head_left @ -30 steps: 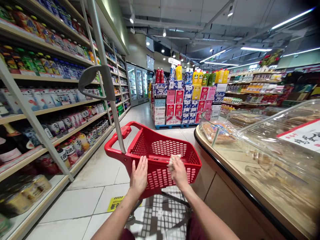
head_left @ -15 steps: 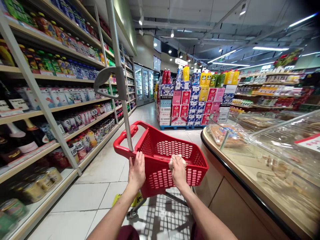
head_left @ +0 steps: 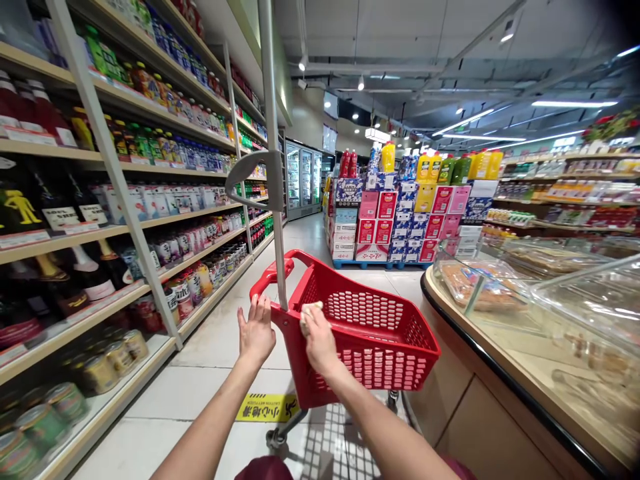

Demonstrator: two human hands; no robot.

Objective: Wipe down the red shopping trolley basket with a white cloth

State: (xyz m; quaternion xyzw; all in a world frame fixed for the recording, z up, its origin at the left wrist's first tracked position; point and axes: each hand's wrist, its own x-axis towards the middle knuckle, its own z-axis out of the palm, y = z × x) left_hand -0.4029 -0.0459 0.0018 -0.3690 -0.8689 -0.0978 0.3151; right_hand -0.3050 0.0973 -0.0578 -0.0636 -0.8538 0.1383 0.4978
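A red plastic shopping cart with perforated sides stands in front of me, its handle end to the left. My right hand is closed around a crumpled pale cloth, pressed on the near rim of the basket close to the pole. My left hand rests its outstretched fingertips on the red handle, thumb apart. Between the hands a metal pole with a grey loop-shaped holder rises from the cart. Nothing shows inside the visible part of the basket.
Shelves of bottles and cans line the left. A glass-topped display counter with packaged food stands close on the right. Stacked drink cartons are ahead. A yellow caution sticker lies on the tiled floor.
My right hand has slid the cloth left along the near rim toward the pole. My left hand has shifted from the basket's corner to the handle. The view has turned slightly left.
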